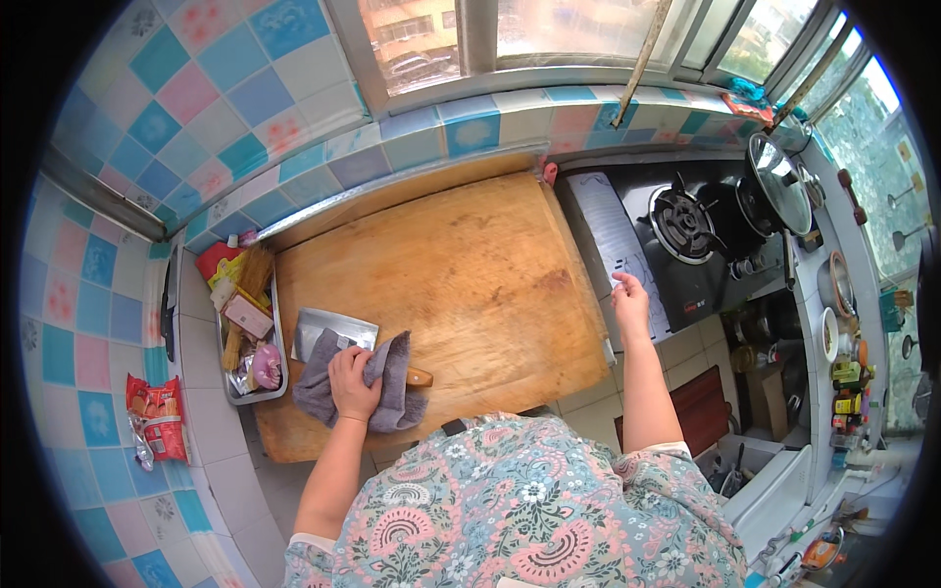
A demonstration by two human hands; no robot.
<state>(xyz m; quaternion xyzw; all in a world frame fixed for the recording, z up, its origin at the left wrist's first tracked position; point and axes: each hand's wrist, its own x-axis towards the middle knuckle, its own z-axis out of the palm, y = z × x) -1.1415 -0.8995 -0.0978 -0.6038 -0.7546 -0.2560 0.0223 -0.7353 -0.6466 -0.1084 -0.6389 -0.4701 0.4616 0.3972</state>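
Grey cloth (400,410) lies bunched on the near left part of the wooden chopping board (461,265), draped over a cleaver (343,323) and pressed beneath the left hand (353,384). The board covers a long stretch of the white-tiled table (211,421), its far edge toward the wall (392,149), probably to give a broad flat surface within easy reach. To its right sits the black gas stovetop (676,284), a grey patterned strip (593,211) between them, perhaps as a shield against splashes; a glass-lidded pan (774,162) sits at its far right, contents hard to make out. Left of the board, a metal tray (260,397) gathers dry noodles (257,267) and packets (250,312), likely so that loose food stays together; whatever lies underneath is hidden. The cloth covers the cleaver's middle, leaving only part of the blade and the end of the wooden handle (420,377) in view. Fingers of the left hand curl into the folds, seemingly so that fabric separates skin from metal; whether they also clasp the blade cannot be told. Smaller in view, the right hand (630,289) is raised near the strip with fingers bent; whether it pinches something tiny is unclear.
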